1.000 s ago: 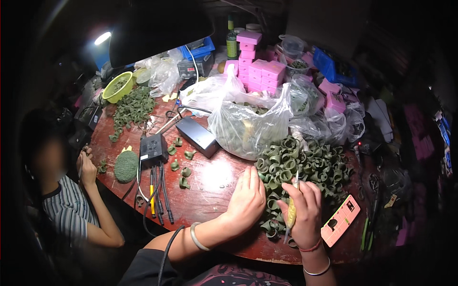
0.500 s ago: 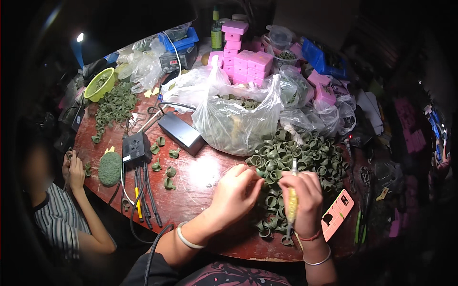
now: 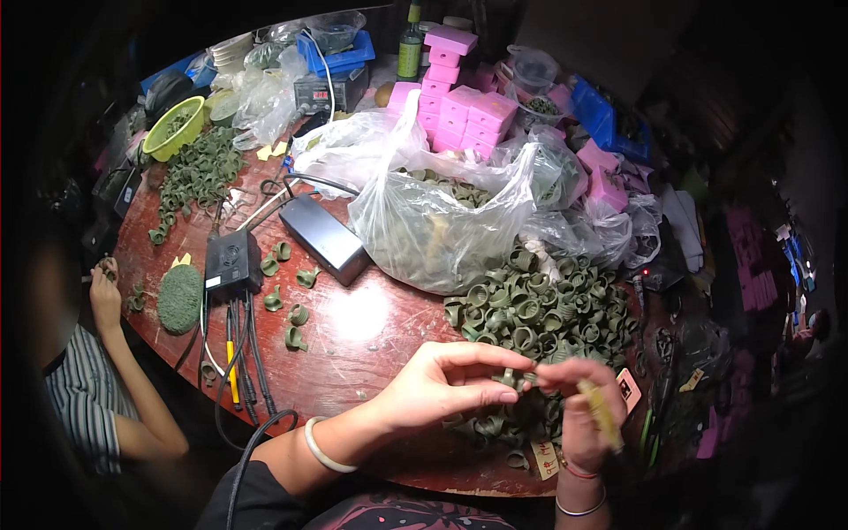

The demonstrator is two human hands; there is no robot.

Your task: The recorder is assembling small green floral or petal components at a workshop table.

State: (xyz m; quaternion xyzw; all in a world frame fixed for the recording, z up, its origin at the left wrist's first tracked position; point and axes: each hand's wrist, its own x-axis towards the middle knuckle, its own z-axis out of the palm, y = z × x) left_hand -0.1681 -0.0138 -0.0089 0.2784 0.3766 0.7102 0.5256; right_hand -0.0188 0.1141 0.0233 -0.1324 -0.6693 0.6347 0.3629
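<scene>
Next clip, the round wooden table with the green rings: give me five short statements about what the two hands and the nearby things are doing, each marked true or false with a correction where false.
1. The left hand pinches a green ring at its fingertips. True.
2. The right hand is bare of any tool. False: it holds a slim yellowish tool.
3. The pile of green rings lies just beyond both hands on the table. True.
4. The clear plastic bag behind the pile holds pink boxes. False: green pieces show through it; the pink boxes are stacked farther back.
5. Another person's hand is at the table's left edge. True.
</scene>
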